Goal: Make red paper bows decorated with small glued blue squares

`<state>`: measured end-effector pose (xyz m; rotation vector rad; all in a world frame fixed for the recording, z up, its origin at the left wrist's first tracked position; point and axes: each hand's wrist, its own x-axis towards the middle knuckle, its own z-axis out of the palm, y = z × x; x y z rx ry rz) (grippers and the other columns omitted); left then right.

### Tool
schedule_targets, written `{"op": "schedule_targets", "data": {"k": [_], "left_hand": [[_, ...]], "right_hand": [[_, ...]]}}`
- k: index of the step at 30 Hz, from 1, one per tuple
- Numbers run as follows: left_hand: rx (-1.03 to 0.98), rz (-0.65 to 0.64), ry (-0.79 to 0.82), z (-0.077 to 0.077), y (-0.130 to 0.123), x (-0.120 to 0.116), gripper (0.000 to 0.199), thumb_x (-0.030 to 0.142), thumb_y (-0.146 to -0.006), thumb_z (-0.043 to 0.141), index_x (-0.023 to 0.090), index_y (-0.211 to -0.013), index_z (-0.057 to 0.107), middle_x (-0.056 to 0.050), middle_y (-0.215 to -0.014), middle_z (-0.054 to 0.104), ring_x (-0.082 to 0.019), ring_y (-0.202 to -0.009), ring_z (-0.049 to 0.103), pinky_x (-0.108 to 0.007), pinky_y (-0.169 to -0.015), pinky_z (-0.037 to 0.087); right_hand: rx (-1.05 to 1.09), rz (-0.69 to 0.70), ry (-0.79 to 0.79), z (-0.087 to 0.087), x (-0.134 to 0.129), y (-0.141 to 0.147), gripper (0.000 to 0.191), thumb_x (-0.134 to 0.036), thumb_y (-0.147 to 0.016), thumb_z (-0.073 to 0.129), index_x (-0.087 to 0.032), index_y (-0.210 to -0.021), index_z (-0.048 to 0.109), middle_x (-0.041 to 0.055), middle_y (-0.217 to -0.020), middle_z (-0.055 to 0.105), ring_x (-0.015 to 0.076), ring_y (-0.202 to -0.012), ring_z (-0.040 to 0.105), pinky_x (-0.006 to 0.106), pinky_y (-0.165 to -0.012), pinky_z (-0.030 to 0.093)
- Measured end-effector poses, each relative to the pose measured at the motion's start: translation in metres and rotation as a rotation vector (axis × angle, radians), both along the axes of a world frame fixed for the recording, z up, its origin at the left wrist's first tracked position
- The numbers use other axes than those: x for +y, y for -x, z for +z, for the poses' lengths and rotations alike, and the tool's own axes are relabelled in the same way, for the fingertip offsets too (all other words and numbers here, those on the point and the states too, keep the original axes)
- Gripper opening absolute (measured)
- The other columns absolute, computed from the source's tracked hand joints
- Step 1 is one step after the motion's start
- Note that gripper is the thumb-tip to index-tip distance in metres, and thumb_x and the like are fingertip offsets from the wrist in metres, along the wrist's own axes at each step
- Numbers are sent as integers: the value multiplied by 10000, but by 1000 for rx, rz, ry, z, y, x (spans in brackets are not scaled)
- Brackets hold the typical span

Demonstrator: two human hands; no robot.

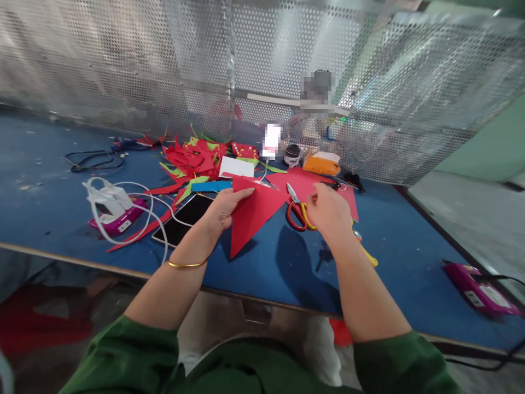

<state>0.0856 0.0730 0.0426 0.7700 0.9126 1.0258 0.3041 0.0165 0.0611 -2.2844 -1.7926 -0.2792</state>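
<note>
My left hand (pixel 227 205) pinches a red paper triangle (pixel 254 213) along its upper left edge, thumb on top. The sheet is held above the table, one corner pointing down and another to the right. My right hand (pixel 330 210) is raised beside a pair of scissors (pixel 296 212) with one red and one yellow handle. Its fingers are curled inward, and whether anything small is between them is hidden. The scissors lie partly on a larger red paper sheet (pixel 328 178), blades towards the back.
Red and green paper scraps (pixel 194 158) are heaped at the back. Left of my hands are a tablet (pixel 184 219) and a purple power strip (pixel 118 219) with white cables. Behind stand a lit phone (pixel 271 141), a dark jar (pixel 292 155) and an orange packet (pixel 322 164). A perforated metal screen (pixel 184 65) borders the table.
</note>
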Motion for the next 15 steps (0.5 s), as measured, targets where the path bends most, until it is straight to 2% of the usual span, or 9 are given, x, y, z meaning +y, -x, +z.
{"op": "schedule_targets", "data": {"k": [2, 4, 7, 8, 15], "left_hand": [[4, 7, 3, 0, -1, 0, 70, 154, -737, 778, 135, -786, 732, -92, -763, 772, -194, -637, 708, -312, -634, 601], [3, 9, 1, 0, -1, 1, 67, 143, -741, 767, 134, -797, 731, -87, -752, 770, -191, -624, 706, -302, -610, 597], [3, 7, 0, 0, -1, 0, 75, 147, -735, 768, 130, -794, 726, -82, -721, 763, -197, -601, 702, -313, -600, 595], [4, 4, 2, 0, -1, 0, 74, 151, -732, 770, 128, -786, 724, -84, -708, 759, -201, -596, 700, -317, -596, 594], [-26, -5, 11, 1, -1, -2, 97, 157, -707, 791, 132, -782, 735, -93, -719, 764, -216, -632, 712, -350, -658, 602]], "right_hand": [[-20, -26, 184, 4, 11, -4, 300, -253, -898, 581, -79, -1132, 653, 201, -1001, 707, 322, -979, 683, 387, -785, 519], [-24, -23, 309, 1, 24, -5, 238, -265, -863, 671, -107, -1041, 691, 181, -1006, 706, 303, -979, 687, 374, -802, 533], [-21, -18, 446, -8, 44, -2, 341, -357, -938, 630, -174, -1226, 610, 100, -1235, 632, 228, -1049, 646, 423, -876, 554], [-19, -13, 473, -12, 49, -1, 362, -364, -945, 620, -180, -1256, 592, 96, -1265, 616, 227, -1063, 639, 437, -886, 554], [6, 7, 592, -28, 67, -4, 374, -365, -945, 621, -176, -1266, 585, 100, -1274, 610, 231, -1071, 636, 442, -890, 553]]}}
